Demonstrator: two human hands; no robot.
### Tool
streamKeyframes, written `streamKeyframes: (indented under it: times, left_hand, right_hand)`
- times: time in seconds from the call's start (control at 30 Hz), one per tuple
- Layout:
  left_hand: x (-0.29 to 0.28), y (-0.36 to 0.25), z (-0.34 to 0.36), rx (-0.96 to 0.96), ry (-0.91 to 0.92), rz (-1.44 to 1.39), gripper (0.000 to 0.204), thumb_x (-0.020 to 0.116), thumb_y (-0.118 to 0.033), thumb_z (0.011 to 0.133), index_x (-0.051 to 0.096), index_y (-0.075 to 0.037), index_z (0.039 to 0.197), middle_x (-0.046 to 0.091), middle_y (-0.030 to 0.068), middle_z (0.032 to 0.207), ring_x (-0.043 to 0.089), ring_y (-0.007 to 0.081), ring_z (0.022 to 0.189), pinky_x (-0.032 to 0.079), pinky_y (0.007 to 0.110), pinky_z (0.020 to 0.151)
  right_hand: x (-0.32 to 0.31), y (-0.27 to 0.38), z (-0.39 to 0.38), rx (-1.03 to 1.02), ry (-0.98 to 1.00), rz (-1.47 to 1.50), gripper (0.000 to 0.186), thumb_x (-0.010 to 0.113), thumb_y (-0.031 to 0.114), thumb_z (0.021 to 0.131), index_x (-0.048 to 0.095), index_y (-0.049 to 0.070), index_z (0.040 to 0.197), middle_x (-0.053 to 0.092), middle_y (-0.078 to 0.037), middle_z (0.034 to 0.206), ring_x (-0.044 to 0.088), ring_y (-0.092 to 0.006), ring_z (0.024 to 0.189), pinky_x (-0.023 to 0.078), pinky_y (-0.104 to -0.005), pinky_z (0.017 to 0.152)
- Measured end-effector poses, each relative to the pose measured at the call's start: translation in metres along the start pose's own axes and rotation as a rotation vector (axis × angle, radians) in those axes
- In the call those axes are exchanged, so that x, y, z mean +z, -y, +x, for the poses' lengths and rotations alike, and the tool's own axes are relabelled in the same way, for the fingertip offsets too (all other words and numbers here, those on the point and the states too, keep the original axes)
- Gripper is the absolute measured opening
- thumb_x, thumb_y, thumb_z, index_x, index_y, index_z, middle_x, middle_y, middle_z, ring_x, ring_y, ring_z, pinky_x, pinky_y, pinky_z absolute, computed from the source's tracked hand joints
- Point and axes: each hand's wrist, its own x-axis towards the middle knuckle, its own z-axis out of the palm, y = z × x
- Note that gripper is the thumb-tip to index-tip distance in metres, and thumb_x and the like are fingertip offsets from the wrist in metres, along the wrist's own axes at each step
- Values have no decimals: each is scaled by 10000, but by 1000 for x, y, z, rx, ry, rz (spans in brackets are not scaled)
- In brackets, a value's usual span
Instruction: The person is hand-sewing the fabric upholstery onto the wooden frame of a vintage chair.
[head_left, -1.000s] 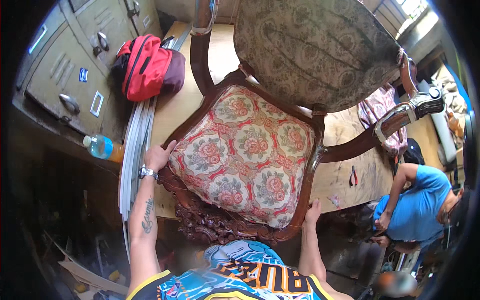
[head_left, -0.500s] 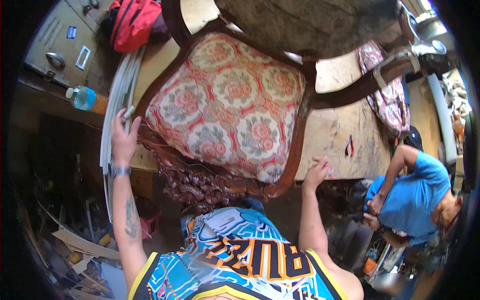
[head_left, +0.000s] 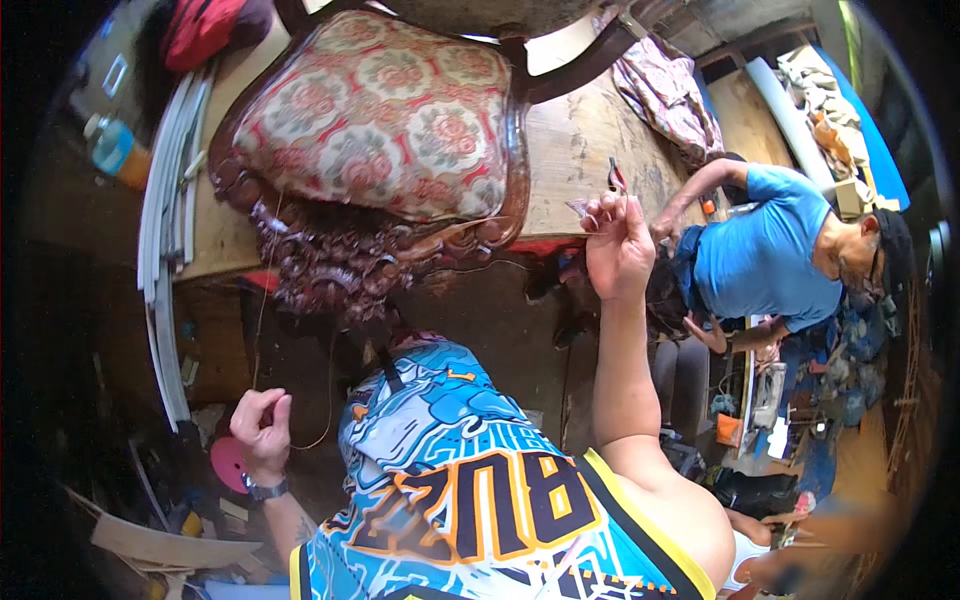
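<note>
A carved dark wood chair lies tipped on the workbench, its floral cushion [head_left: 385,115] facing me. My left hand [head_left: 262,425] is low at the left, fingers pinched closed on a thin thread [head_left: 262,320]. The thread runs up toward the chair's carved edge [head_left: 320,255], and a loose loop of it hangs beside the hand. My right hand [head_left: 618,245] is raised palm up at the bench's front edge, fingers curled round a small clear piece I cannot identify. Just beyond its fingertips, red-handled pliers [head_left: 615,175] lie on the bench [head_left: 565,140].
Long pale strips [head_left: 170,190] line the bench's left side, near a bottle [head_left: 110,145] and a red bag [head_left: 205,30]. A co-worker in a blue shirt [head_left: 765,245] is close at the right. Floral fabric [head_left: 665,85] lies farther back.
My left hand has come down and back from the bench's left edge, drawing the thread. My right hand has turned palm up. The view has shifted, so the chair appears higher and farther left.
</note>
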Motion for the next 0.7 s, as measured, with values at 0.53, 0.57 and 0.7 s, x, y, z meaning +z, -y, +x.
streamKeyframes:
  times: [0.53,0.57,0.7]
  left_hand:
    - [-18,-22,-5,-96,133,-172,649,837,-301,668,561,-40,1195,586,131,1156,552,295,1099,417,382,978]
    - [-3,-38,22,27,-8,-176,680,833,-329,679,541,-48,1225,586,133,1154,553,290,1097,410,380,981]
    - [52,-121,112,207,-119,-257,693,796,-369,738,500,-57,1281,600,139,1110,578,286,1048,418,375,958]
  right_hand:
    - [135,-32,-20,282,349,-54,343,516,245,965,572,-29,1162,483,-134,1331,503,-195,1158,391,-316,941]
    - [138,-37,-13,283,371,-71,345,523,252,962,572,-29,1156,487,-128,1324,504,-187,1154,387,-309,942]
    - [142,-73,26,379,526,-25,235,535,231,959,603,7,979,509,-101,1274,519,-159,1079,366,-322,963]
